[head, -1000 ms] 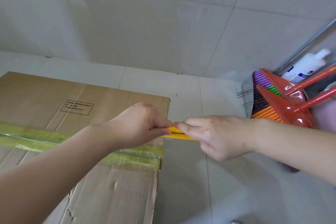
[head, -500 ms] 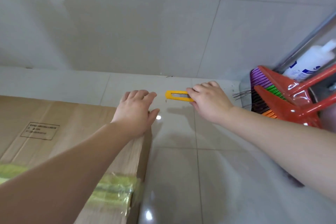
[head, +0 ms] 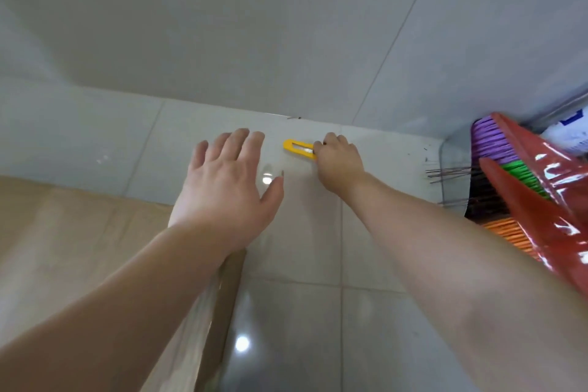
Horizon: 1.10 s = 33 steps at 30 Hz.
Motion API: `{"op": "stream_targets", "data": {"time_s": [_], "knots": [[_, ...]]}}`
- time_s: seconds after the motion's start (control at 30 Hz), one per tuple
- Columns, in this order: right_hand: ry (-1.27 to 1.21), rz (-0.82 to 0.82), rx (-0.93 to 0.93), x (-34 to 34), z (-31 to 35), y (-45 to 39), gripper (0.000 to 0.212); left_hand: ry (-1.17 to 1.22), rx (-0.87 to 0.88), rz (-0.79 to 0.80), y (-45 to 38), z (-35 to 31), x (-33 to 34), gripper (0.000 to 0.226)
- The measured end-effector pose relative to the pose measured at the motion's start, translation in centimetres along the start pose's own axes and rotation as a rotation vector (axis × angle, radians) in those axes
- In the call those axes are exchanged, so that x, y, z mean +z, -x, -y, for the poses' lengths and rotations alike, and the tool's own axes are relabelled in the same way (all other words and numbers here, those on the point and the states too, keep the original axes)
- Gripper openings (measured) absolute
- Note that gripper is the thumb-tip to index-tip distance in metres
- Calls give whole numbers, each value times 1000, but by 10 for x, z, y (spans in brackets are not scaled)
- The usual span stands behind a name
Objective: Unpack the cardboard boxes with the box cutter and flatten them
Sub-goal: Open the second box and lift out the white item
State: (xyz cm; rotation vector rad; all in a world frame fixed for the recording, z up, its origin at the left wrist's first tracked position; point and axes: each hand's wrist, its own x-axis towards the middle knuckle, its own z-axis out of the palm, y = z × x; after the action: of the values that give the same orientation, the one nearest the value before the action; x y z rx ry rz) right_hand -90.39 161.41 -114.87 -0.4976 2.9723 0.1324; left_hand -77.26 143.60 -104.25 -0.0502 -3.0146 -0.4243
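Note:
A yellow box cutter point(head: 296, 148) lies low over the tiled floor near the wall's foot, and my right hand point(head: 339, 161) grips its near end with curled fingers. My left hand point(head: 229, 181) hovers flat with spread fingers just left of the cutter, over the far right corner of the cardboard box point(head: 79, 248). The box fills the lower left, its top brown and blurred, with a strip of clear tape point(head: 203, 312) running down its right edge.
Red-handled brooms with purple, green and orange bristles point(head: 534, 197) lean in the right corner beside a white bottle point(head: 569, 134). A grey tiled wall point(head: 254, 25) rises straight ahead. Glossy floor tiles point(head: 318, 328) lie between the box and the brooms.
My right hand has carried the cutter away from the box toward the wall. My left hand let go of the cutter and opened flat. The view has moved forward.

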Motion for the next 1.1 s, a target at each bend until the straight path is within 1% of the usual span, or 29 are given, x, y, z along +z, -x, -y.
{"op": "stream_targets", "data": {"time_s": [0.1,0.23,0.33,0.47,0.57,0.63,0.7,0.77,0.83,0.9,0.93,1.0,1.03,1.1], "knots": [[-11,52,79,15,-6,-14,30,-27,4,32,0,-1,0,64],[-60,72,159,24,-7,-24,29,-25,6,37,2,-1,-1,64],[-81,93,178,23,-5,-25,28,-25,7,37,2,0,-1,64],[-135,106,173,5,6,-15,37,20,0,40,-1,2,2,63],[-273,90,71,-28,30,-1,43,128,-16,31,1,1,-2,60],[-386,58,-25,-57,51,9,41,165,23,28,11,4,-11,55],[-465,-21,-109,-89,76,20,33,112,90,26,30,16,-22,50],[-536,-72,-181,-118,101,34,31,22,87,44,56,39,-36,47],[-574,-65,-269,-139,129,51,30,-48,39,57,84,69,-54,45],[-536,17,-357,-147,159,66,30,-118,-19,65,113,99,-74,44],[-474,83,-396,-147,175,73,37,-147,-48,68,126,114,-84,45],[-334,213,-457,-143,204,88,60,-206,-92,78,150,140,-103,45],[-302,250,-463,-140,215,95,70,-241,-100,92,161,151,-113,43],[-226,250,-440,-136,227,105,82,-270,-105,129,178,170,-126,32]]}}
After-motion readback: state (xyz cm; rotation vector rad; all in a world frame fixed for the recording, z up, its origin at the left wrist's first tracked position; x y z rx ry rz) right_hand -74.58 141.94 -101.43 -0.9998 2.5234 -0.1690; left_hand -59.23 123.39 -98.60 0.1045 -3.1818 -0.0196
